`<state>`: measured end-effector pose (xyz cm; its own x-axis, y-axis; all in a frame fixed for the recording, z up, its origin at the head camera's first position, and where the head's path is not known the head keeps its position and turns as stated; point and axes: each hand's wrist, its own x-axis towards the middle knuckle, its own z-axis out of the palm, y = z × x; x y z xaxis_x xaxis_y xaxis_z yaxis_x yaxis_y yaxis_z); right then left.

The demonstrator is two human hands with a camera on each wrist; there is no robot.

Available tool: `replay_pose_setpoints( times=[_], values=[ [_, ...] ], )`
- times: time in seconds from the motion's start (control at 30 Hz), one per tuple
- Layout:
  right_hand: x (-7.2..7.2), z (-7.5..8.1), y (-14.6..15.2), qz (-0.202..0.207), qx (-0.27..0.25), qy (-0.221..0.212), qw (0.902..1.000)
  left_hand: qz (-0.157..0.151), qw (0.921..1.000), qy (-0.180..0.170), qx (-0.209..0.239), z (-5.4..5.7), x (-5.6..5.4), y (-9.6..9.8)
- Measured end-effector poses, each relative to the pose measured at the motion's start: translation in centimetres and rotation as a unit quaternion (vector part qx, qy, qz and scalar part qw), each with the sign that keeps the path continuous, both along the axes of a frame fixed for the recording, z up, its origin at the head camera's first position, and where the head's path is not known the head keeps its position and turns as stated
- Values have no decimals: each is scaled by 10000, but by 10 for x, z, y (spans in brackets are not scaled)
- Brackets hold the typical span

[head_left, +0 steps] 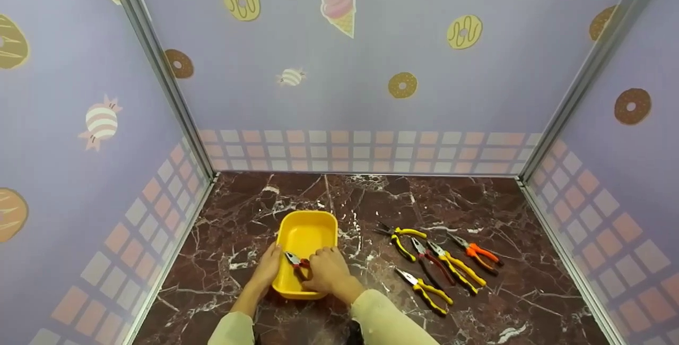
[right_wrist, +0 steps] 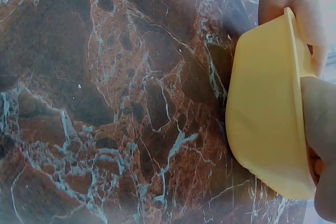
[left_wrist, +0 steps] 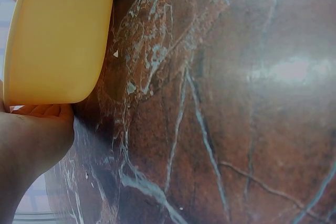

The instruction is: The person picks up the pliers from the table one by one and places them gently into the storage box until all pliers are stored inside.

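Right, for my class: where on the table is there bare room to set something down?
Bare: left of the tray and left hand, out to the left wall; a strip between the tray and back wall; right of the orange pliers, towards the right wall. Crowded: among the five loose pliers, and the tray's near half, where the right hand holds pliers.

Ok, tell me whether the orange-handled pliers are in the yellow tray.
No, the orange-handled pliers lie on the marbled surface, outside the tray.

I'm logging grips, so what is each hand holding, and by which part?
Right hand: pliers, by the handles. Left hand: the tray, by its left wall.
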<state>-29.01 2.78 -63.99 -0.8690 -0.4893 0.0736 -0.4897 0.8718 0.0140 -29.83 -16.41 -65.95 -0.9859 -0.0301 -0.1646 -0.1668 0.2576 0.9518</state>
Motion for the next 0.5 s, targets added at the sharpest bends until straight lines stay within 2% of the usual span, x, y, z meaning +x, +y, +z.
replay_pose_setpoints(
  times=[0.2,0.4,0.5],
  values=[
    [0,1,7,146,-542,135,9983,-11,10000,40,-21,-1,-1,1],
    [1,7,15,383,-1297,119,9907,-8,10000,15,68,-2,-1,0],
    [2,10,19,489,-1501,152,9873,-2,9999,60,149,-3,-1,0]
  ],
)
